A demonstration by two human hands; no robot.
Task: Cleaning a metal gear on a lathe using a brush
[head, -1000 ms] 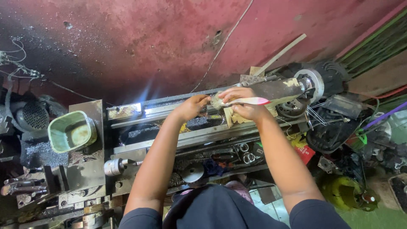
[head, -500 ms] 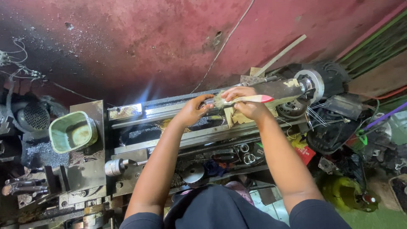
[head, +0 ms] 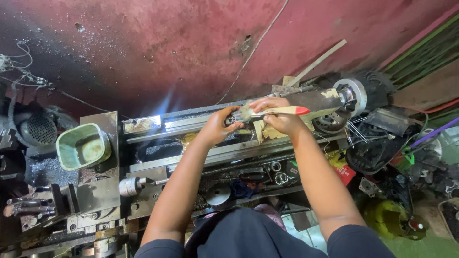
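I look down on a small metal lathe [head: 201, 155] set against a red wall. My right hand [head: 279, 117] grips a paintbrush [head: 275, 112] with a pale wooden handle and a red tip, bristles pointing left. My left hand [head: 219, 126] rests on a dark part on the lathe bed, right at the bristles; whether it grips that part is unclear. The brush lies across the bed just left of the chuck [head: 351, 98].
A green plastic cup [head: 82, 145] sits on the left end of the machine beside a motor with a grille [head: 40, 128]. Loose wires hang at the far left. Tools, rings and a red packet [head: 342, 169] lie on the lower shelf. Clutter fills the right side.
My left hand has shifted slightly right toward the bristles, and the brush has tilted a little. Otherwise nothing has moved.
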